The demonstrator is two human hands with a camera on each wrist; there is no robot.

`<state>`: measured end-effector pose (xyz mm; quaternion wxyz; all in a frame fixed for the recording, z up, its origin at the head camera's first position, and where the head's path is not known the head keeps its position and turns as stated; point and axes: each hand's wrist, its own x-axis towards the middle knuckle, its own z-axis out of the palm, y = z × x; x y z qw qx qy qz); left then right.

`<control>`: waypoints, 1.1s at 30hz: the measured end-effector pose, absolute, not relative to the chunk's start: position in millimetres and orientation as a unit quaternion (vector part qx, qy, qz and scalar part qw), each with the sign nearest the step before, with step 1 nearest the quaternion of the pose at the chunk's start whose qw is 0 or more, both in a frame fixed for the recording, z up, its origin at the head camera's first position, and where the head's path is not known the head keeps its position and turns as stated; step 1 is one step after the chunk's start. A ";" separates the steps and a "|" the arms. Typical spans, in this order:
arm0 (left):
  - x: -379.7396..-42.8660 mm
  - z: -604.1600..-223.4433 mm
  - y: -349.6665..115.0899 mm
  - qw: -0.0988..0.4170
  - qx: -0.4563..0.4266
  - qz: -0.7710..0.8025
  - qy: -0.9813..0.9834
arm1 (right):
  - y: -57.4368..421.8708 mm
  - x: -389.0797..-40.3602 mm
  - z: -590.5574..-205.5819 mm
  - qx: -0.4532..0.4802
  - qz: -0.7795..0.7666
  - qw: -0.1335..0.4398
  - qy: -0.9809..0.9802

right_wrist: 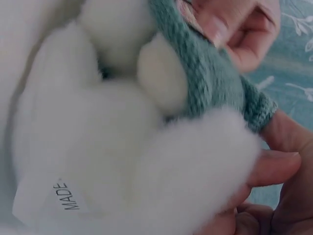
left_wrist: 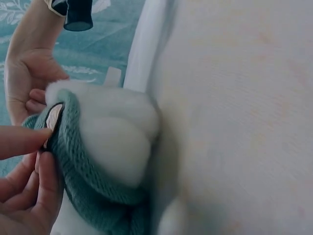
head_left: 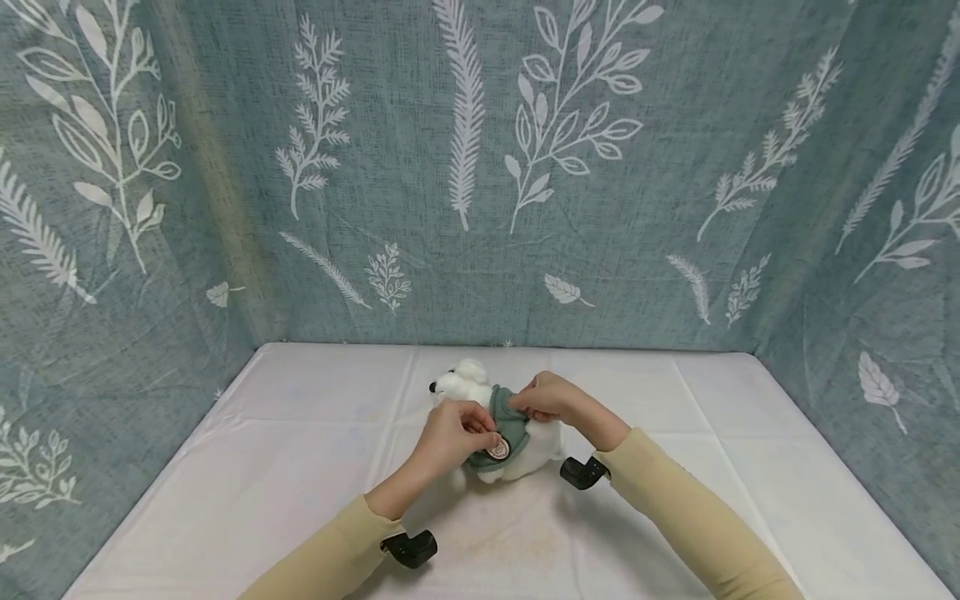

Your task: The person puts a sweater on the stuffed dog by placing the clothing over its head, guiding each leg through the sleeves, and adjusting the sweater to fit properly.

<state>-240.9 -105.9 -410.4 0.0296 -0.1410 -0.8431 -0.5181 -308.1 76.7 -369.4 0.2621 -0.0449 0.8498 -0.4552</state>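
Looking light, squashy: plush toy (head_left: pixel 538 450) is best held round its middle. Badge (head_left: pixel 498 447) is pinched by left hand (head_left: pixel 450 435), likely stretchy sweater (head_left: pixel 507 410) by right hand (head_left: pixel 553 397), both nearly closed.

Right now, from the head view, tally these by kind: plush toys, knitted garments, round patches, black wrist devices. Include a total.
Plush toy: 1
Green knitted garment: 1
Round patch: 1
Black wrist devices: 2
Total: 5

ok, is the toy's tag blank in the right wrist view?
No, the white tag on the toy shows the printed word MADE.
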 end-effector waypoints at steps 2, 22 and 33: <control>-239.9 -410.7 -109.9 0.019 -0.149 -0.512 -0.846 | 77.1 -307.9 -368.9 -0.046 -0.467 0.271 0.840; -238.1 -412.5 -137.3 0.008 -0.131 -0.443 -0.887 | 87.2 -310.1 -363.5 -0.075 -0.505 0.366 0.778; -245.5 -408.6 -136.9 0.031 -0.092 -0.442 -0.892 | 98.0 -319.9 -365.9 -0.048 -0.534 0.421 0.731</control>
